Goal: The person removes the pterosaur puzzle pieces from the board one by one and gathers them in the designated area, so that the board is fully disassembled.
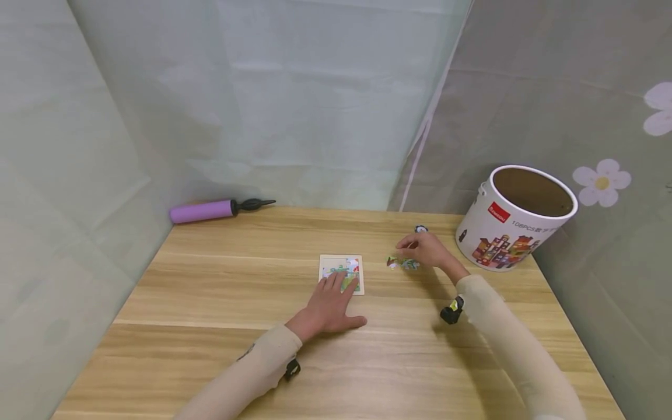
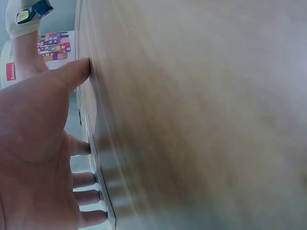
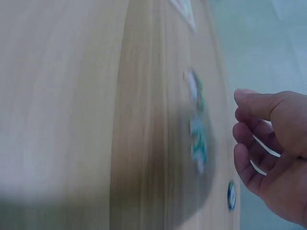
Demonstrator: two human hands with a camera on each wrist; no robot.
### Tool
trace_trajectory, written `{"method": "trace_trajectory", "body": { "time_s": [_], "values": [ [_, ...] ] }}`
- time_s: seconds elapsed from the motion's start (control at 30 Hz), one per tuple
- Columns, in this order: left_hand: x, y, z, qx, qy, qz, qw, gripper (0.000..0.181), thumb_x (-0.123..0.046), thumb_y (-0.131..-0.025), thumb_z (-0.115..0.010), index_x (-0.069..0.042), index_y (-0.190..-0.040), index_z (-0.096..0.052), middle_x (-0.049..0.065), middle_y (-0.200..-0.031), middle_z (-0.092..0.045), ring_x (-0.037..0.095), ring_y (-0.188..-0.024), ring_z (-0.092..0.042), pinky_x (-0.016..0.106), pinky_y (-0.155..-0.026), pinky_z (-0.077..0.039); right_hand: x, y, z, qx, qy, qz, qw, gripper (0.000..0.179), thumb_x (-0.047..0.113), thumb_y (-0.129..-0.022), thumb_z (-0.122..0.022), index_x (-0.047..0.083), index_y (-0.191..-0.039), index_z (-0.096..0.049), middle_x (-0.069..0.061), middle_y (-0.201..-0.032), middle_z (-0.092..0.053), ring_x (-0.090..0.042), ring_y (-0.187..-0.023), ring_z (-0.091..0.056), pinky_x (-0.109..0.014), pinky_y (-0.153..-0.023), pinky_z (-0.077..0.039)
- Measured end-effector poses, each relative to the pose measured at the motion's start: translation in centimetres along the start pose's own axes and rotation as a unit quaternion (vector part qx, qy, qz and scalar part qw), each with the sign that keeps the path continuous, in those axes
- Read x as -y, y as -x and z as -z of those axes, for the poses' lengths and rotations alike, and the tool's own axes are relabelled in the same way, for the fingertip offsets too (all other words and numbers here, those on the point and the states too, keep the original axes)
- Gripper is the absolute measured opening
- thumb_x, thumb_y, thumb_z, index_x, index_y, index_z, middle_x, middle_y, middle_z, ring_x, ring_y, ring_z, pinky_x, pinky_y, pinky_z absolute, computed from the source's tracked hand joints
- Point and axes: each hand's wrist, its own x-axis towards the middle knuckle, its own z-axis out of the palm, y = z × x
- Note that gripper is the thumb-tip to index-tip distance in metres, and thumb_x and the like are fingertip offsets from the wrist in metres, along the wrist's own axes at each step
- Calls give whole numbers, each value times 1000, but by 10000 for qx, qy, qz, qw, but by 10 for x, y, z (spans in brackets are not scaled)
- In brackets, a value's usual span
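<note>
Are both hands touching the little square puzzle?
No, only the left hand rests on the puzzle; the right hand is above the table near loose pieces.

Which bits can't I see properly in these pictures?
- Part of the puzzle: covered by the left grip in the head view.
- Patterns on the loose pieces: blurred in the right wrist view.
- Inside bottom of the bucket: hidden by its own side in the head view.
- End of the left sleeve: cut off by the head view's bottom edge.
</note>
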Motion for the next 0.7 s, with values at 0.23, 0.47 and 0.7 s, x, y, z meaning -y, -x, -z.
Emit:
{"method": "trace_trajectory", "body": {
  "time_s": [0.23,0.47,0.7],
  "values": [
    [-2,2,-1,50,-196,61,9998,91,-69,-95,-53,-11,-161,-31,20,-165,-28,41,-152,-25,55,-122,-24,27,-16,-18,333,-404,-98,9986,17,14,-96,-72,5,-110,-78,-7,-103,-77,-20,-89,-70,-38,-78,-58],
    [-3,5,1,44,-146,63,9999,93,-68,-95,-53,-4,-159,-32,18,-166,-28,38,-153,-25,53,-122,-25,43,-32,-42,351,-416,-21,9985,18,15,-96,-73,8,-112,-78,-5,-107,-77,-19,-95,-70,-39,-85,-58],
    [-3,6,3,69,-200,41,9998,93,-68,-96,-52,-4,-160,-31,18,-166,-28,39,-153,-25,53,-122,-25,51,-45,-61,441,-362,259,9980,17,16,-94,-76,8,-109,-80,-4,-106,-78,-14,-91,-69,-33,-82,-56]
  ]
}}
